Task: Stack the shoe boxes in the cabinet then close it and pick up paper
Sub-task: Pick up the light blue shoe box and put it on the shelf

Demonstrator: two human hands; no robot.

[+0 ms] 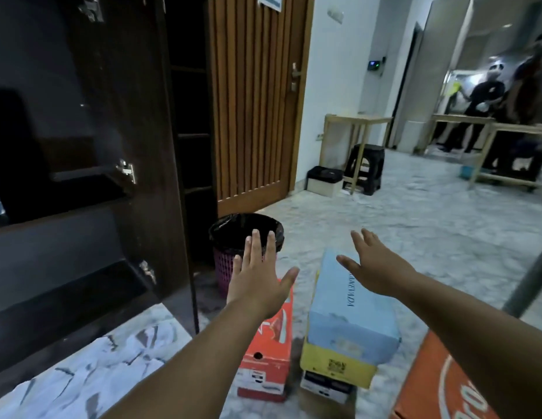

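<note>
With both hands spread and holding nothing, my right hand [374,269] hovers over the blue box [351,309], its long axis running away from me; my left hand [257,276] is over the orange box [268,343].

The light is dim and cool indoors; the open cabinet [82,146] sinks into near-black shadow, its shelves barely readable; the marble floor [415,225] and white wall [330,86] are brightest at right; the wide lens bends verticals at the edges; distant people [487,107] look soft and smeared.
</note>
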